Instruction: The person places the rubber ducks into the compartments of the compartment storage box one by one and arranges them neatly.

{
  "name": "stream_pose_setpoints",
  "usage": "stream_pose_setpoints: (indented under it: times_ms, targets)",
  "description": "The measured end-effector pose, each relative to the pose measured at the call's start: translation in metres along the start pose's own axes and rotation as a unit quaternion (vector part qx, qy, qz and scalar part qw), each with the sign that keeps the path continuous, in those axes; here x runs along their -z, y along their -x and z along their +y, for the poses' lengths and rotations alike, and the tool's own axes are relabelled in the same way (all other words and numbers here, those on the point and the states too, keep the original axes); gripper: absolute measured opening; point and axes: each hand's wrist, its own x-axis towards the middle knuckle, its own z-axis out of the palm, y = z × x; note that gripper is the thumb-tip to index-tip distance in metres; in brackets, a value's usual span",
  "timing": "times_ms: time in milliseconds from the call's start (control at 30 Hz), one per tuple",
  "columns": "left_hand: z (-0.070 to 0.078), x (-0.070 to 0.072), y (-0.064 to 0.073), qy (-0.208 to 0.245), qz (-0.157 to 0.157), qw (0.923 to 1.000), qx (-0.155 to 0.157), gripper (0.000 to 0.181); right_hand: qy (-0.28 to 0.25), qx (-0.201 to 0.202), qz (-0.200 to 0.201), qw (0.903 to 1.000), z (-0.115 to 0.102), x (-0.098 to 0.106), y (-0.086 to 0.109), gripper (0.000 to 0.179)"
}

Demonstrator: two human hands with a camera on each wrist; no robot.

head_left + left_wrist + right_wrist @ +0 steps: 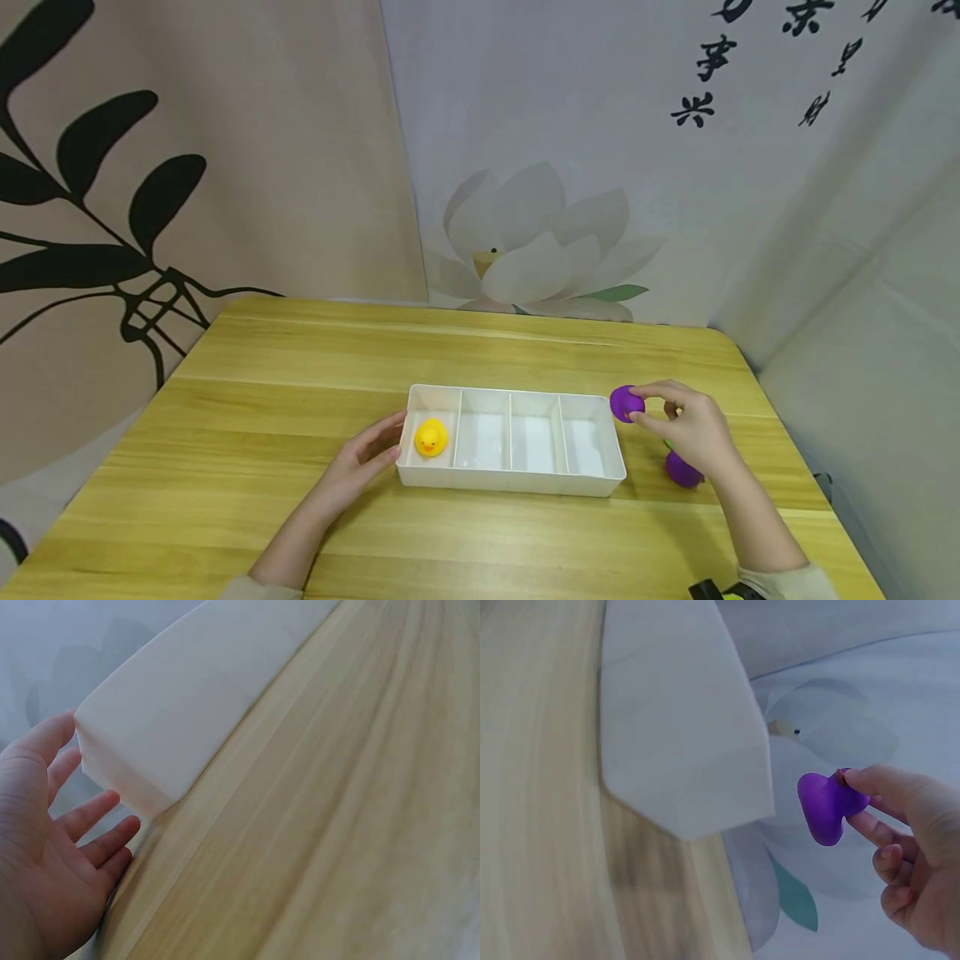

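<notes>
The purple toy (624, 402) looks light and probably a little soft and rubbery, smooth enough to turn under a loose pinch but unlikely to break; its narrow neck between the rounded lobes seems the best place to hold it. The right hand (693, 429) pinches it between thumb and fingers, just off the two o'clock corner of the white tray (510, 481). The toy is vivid purple and rounded, with a small reddish-brown patch by the thumb. Below that hand, just past three o'clock of the tray, a second purple toy (681, 472) with a bit of green rests on the surface (487, 550). The left hand (363, 458), fingers loosely extended, touches the tray's nine o'clock end, beside the compartment holding a yellow duck (431, 437).
</notes>
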Motion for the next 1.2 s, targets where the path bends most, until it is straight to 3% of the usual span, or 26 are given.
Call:
stream_pose_setpoints:
  times_ms: [700,967,1200]
  targets:
    - [0.002,0.001,0.000,0.005,0.000,0.9998,0.018,0.049,-0.132,0.059,-0.024,0.9893,-0.063,-0.030,0.002,0.027]
    - [0.001,0.000,0.000,0.002,-0.002,0.9999,0.014,0.049,-0.157,0.075,-0.045,0.9837,-0.104,-0.037,0.000,0.026]
    - [0.002,0.001,0.000,0.003,-0.002,0.9999,0.011,0.049,-0.177,0.087,-0.065,0.9781,-0.094,-0.062,-0.005,0.028]
